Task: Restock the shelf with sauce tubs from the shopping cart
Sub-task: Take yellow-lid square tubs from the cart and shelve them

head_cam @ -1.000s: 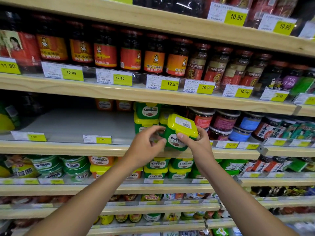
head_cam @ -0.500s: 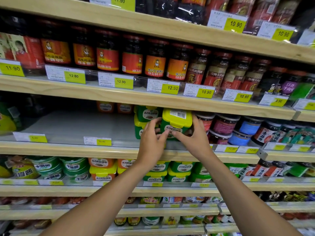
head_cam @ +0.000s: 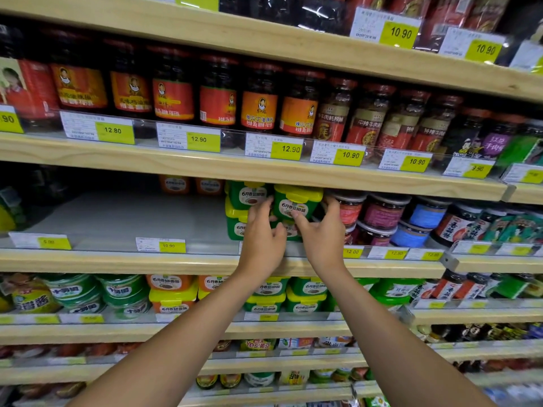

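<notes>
The sauce tub [head_cam: 296,202] sits far between my hands, on a lower tub [head_cam: 291,232]. My left hand [head_cam: 261,233] and right hand [head_cam: 323,236] hold its sides, fingers bent.

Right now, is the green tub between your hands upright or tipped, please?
Upright: the green tub has its yellow lid on top and label facing out.

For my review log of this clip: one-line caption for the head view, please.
Left hand and right hand hold a yellow-lidded green sauce tub stacked on a lower tub on the shelf.
</notes>
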The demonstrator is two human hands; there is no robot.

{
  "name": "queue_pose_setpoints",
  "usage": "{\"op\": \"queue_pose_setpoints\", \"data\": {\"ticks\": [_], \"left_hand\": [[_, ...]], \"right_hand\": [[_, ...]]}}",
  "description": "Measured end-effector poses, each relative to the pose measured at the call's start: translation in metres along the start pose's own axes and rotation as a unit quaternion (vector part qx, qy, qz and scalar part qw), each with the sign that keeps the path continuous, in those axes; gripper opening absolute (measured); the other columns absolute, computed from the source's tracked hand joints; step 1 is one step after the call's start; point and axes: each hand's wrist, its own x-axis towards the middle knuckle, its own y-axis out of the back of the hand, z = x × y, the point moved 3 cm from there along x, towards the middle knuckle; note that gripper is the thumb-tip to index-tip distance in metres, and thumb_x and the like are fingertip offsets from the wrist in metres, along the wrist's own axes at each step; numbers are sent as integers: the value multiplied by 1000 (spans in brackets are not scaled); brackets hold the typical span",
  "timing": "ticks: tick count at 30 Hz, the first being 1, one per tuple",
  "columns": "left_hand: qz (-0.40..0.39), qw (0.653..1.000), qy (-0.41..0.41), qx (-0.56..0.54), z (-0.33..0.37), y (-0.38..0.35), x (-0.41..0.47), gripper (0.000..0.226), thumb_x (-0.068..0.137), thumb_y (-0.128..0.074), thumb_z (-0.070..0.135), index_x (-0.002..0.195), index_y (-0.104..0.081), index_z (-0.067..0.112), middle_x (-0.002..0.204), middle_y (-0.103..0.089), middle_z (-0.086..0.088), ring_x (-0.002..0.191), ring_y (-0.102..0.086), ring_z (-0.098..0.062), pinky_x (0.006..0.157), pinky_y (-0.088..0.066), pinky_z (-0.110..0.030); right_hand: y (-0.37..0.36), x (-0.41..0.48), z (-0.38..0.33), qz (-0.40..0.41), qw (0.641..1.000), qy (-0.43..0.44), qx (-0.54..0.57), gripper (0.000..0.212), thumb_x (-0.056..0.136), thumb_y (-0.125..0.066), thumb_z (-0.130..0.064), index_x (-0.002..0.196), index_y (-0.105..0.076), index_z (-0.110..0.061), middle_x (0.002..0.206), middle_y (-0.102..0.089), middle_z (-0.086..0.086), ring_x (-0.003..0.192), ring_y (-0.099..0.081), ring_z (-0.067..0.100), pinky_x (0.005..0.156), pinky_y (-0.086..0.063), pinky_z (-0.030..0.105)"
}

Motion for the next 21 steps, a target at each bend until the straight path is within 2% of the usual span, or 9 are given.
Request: {"op": "queue_pose_setpoints", "data": {"ticks": [3, 6, 9, 10, 14, 17, 21], "left_hand": [[-10, 1000, 2, -4, -2, 1, -3, 60, 99, -50, 3, 153, -36, 23, 151, -42, 7, 124, -54, -3, 84, -46, -6], [-30, 999, -1, -14, -3, 0, -8, 60, 99, -47, 0, 154, -36, 20, 153, -45, 5, 133, -47, 1, 100, -42, -10], [-48, 999, 3, -14, -5, -3, -7, 62, 99, -48, 1, 157, -35, 21, 158, -40, 4, 121, -45, 18, 110, -41, -23], [-50, 999, 3, -11, -5, -3, -5, 63, 98, -48, 1, 157, -36, 20, 159, -38, 4, 119, -45, 19, 112, -42, -26], [-53, 999, -3, -9, -5, -8, -1, 63, 95, -50, 2, 155, -39, 19, 158, -37, 4, 143, -39, -11, 118, -39, -43], [-56, 998, 6, -14, -7, -9, -1, 65, 93, -50, 9, 155, -38, 22, 159, -36, 6, 146, -37, -12, 119, -37, -44], [-63, 997, 28, -16, -9, -9, 2, 72, 86, -46, 20, 157, -34, 23, 161, -34, 7, 148, -34, -10, 121, -35, -44]], "right_hand": [[-4, -3, 2, 30, 999, 0, -12, 53, 91, -75, -28, 135, -50, -12, 121, -52, -1, 78, -61, -10, 68, -46, 5], [-7, -6, 5, 39, 999, -8, -8, 52, 97, -67, -25, 143, -48, -10, 124, -46, 2, 77, -61, -5, 66, -40, -2], [-9, -7, 10, 31, 999, -10, -1, 52, 98, -64, -21, 146, -46, -12, 124, -46, -2, 85, -63, -1, 71, -44, 0], [-10, -7, 11, 26, 1000, -8, 6, 51, 98, -63, -18, 146, -46, -12, 125, -46, -3, 87, -63, -2, 75, -47, 3], [-12, -4, 13, 4, 1000, -9, 22, 47, 99, -58, -12, 145, -48, -9, 132, -50, 1, 98, -63, -1, 88, -54, 17], [-12, -2, 12, -1, 1000, -8, 25, 48, 97, -57, -8, 145, -48, -8, 132, -50, 2, 104, -63, 4, 91, -54, 21], [-14, -2, 12, -19, 1000, 14, 4, 53, 93, -57, -2, 145, -48, -8, 134, -49, 5, 107, -63, 11, 94, -53, 20]]}}
